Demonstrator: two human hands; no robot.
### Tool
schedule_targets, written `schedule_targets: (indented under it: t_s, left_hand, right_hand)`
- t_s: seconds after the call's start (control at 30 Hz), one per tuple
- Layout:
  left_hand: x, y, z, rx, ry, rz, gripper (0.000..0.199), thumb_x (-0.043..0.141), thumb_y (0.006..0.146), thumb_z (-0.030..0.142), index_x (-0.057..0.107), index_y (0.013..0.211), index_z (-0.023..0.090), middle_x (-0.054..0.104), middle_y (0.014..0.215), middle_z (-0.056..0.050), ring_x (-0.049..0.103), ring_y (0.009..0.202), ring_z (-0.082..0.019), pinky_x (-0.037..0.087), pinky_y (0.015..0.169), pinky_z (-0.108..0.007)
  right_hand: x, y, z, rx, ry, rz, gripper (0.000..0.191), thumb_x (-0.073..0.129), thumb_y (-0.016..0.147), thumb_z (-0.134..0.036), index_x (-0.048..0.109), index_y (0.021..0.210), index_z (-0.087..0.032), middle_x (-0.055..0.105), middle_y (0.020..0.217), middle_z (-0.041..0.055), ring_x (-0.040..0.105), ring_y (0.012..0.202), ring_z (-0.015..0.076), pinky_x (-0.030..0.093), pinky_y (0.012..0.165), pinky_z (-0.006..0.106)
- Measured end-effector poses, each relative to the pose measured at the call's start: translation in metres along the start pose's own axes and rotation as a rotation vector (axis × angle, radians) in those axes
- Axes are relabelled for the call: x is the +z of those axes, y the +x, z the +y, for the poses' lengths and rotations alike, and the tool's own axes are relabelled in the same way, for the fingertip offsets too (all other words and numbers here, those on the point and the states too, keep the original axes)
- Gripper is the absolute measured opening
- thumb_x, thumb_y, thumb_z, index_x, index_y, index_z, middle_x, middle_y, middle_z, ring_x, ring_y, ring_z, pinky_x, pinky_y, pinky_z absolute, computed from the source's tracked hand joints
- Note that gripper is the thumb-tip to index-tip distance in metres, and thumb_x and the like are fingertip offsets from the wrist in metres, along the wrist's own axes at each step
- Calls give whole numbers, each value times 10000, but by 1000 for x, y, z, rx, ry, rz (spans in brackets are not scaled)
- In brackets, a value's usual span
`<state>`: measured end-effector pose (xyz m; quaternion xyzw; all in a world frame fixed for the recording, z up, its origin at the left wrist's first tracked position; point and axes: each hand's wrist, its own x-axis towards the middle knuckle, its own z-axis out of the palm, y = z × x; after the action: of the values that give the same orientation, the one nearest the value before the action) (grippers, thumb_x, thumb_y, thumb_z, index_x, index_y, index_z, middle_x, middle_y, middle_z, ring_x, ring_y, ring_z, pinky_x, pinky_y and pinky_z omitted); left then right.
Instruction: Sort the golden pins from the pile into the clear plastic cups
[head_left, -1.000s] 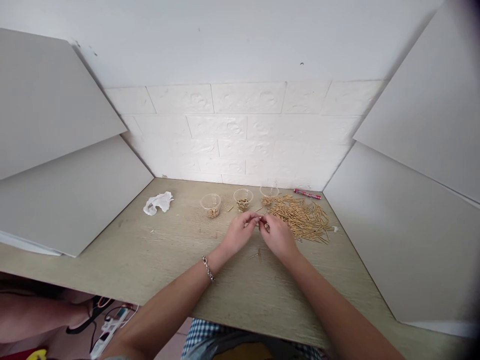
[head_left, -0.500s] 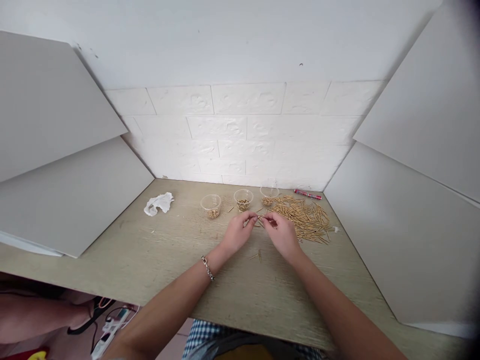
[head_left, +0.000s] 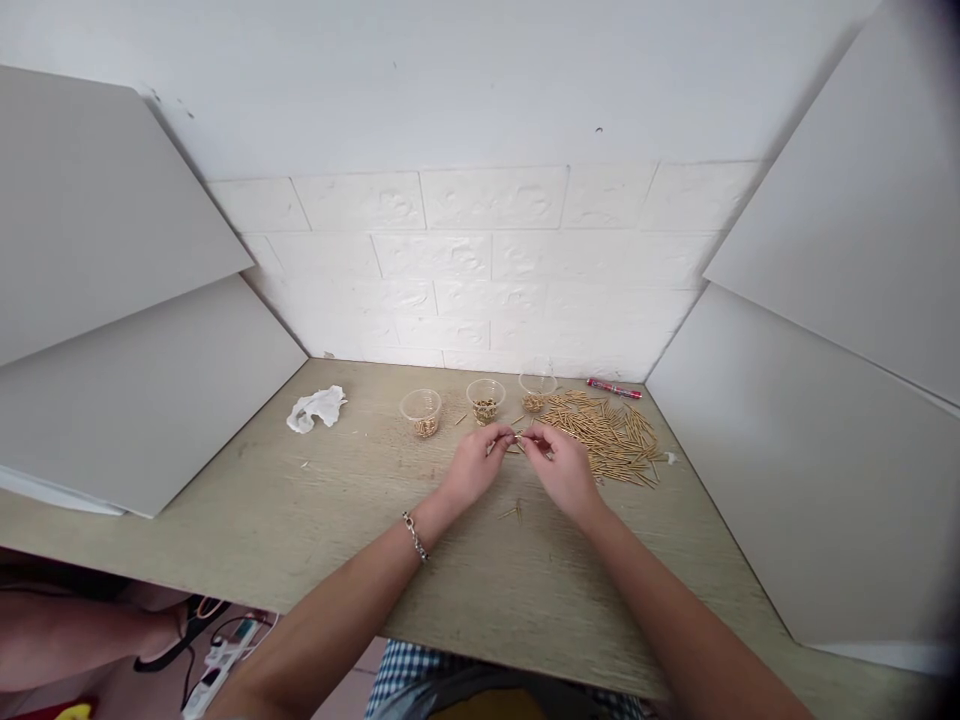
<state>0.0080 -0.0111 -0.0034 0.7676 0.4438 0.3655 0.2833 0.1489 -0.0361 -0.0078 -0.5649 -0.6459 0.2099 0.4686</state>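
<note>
My left hand (head_left: 480,462) and my right hand (head_left: 558,468) meet fingertip to fingertip over the middle of the table. Each is closed in a pinch on a small gold-coloured metal piece (head_left: 519,435), mostly covered by the fingers. Just beyond the hands stand three clear plastic cups: a left cup (head_left: 421,405), a middle cup (head_left: 486,393) and a right cup (head_left: 538,381), each with small gold-coloured parts at the bottom. A wide pile of thin gold-coloured metal pins (head_left: 615,440) lies beside my right hand. Nearer to me rest a few loose pins (head_left: 512,512).
Crumpled white tissue (head_left: 316,409) lies at the back left of the table (head_left: 360,560). A red tube-shaped object (head_left: 614,388) is by the wall. Grey panels flank both sides. Below the left edge are a power strip (head_left: 217,665) and another person's leg (head_left: 82,635).
Almost nothing differs. My hands stay pinched together in the same place, with only a slight shift at the fingertips and of the whole view.
</note>
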Motion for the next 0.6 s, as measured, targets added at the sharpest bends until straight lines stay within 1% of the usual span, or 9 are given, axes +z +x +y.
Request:
schedule_targets:
  t_s: [0.27,0.6]
  left_hand:
    - [2,0,-2,7,-8,2,175,443,821,215,612,825,168,653,800,-17,574,745,-134,442,708,-247]
    - [2,0,-2,-29,-6,-13,191,434,821,222,618,825,173,655,804,-18,572,743,-138,443,712,-254]
  right_hand:
    - [1,0,1,-1,-4,-3,139,480,754,-253,596,754,-176,636,740,29,560,636,136,437,628,261]
    - [2,0,0,3,-8,19,132,481,744,-259,584,733,-178,624,712,25,549,611,133,432,605,252]
